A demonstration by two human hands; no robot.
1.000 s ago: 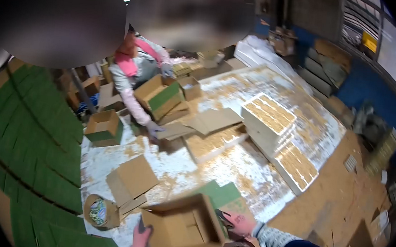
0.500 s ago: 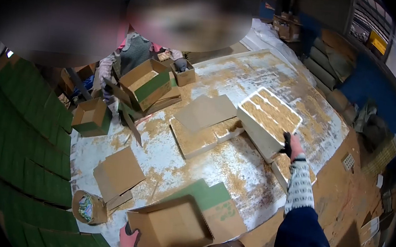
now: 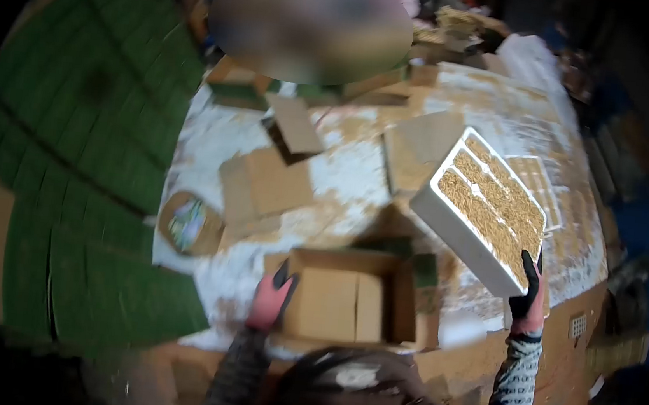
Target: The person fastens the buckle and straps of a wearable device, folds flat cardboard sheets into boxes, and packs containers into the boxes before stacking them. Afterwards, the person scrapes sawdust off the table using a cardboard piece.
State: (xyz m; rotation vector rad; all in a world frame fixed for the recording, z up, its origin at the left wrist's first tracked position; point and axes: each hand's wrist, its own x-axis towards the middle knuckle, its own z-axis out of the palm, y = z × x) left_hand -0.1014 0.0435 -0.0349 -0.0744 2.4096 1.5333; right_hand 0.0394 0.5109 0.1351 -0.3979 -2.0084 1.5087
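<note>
My right hand (image 3: 530,294), in a pink and black glove, grips the near right corner of a white foam box (image 3: 465,239). The box is held up and tilted over the table, its top divided into rows of loose tan shavings (image 3: 489,195). Whatever may lie under the shavings is hidden. At the left rim of an open cardboard box (image 3: 322,304), my left hand (image 3: 273,299) closes on the edge in a matching glove. That box stands directly in front of my body, its inside bare cardboard with a seam across the bottom.
A round brown container (image 3: 208,234) of small packets stands at left. Flat cardboard pieces (image 3: 271,186) lie on the shaving-strewn table (image 3: 352,154). A white divided tray (image 3: 537,188) sits behind the foam box. Stacked green boxes (image 3: 97,134) line the left. A person is across the table.
My right hand has lifted the foam box from the table and tilted it. The cardboard box now stands squarer before me, my left hand still at its left side. The view has turned.
</note>
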